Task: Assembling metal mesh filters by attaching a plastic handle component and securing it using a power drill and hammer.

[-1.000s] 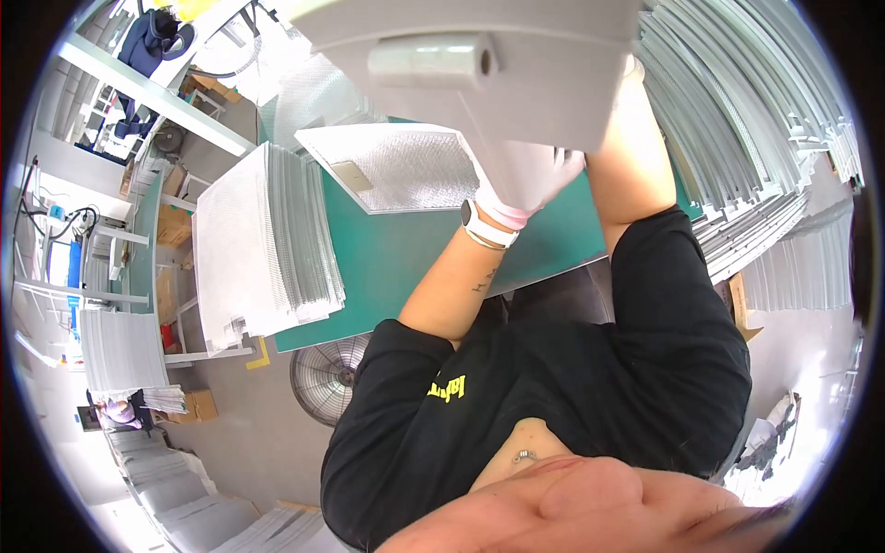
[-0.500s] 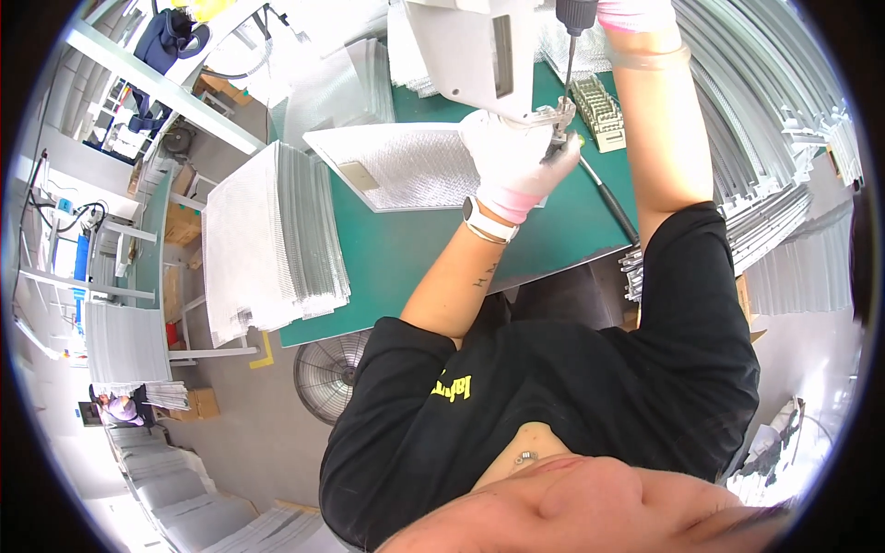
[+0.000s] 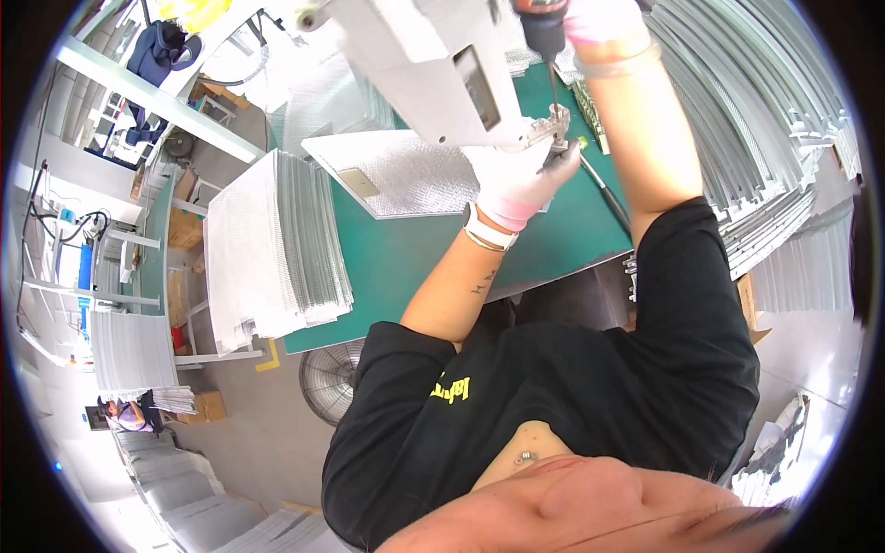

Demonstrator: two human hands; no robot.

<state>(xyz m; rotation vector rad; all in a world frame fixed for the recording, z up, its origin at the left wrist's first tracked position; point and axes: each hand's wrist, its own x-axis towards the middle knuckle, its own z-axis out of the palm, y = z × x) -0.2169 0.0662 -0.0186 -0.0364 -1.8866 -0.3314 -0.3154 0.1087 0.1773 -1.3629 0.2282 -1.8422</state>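
In my gloved left hand (image 3: 516, 184) is the near end of a long white frame piece (image 3: 415, 64) with a slot in it. A small metal bracket (image 3: 553, 134) sticks out past the thumb. My gloved right hand (image 3: 604, 26), at the top edge, grips a power screwdriver (image 3: 542, 32); most of the tool is out of view. Its thin bit points down and meets the bracket, or comes very close to it. Beside my left hand a framed silvery mesh panel (image 3: 406, 175) lies on the green table (image 3: 369, 267).
A tall stack of mesh panels (image 3: 277, 244) stands at the table's left. Right of my left hand lies a black-handled tool (image 3: 610, 198), near a pale slotted block (image 3: 590, 111). Long metal profiles (image 3: 737, 120) are piled at the right. A floor fan (image 3: 327, 382) stands below the table edge.
The power screwdriver and my right hand have shifted left and slightly down. The white frame piece has swung, its far end now further left. My left hand stays at the bracket.
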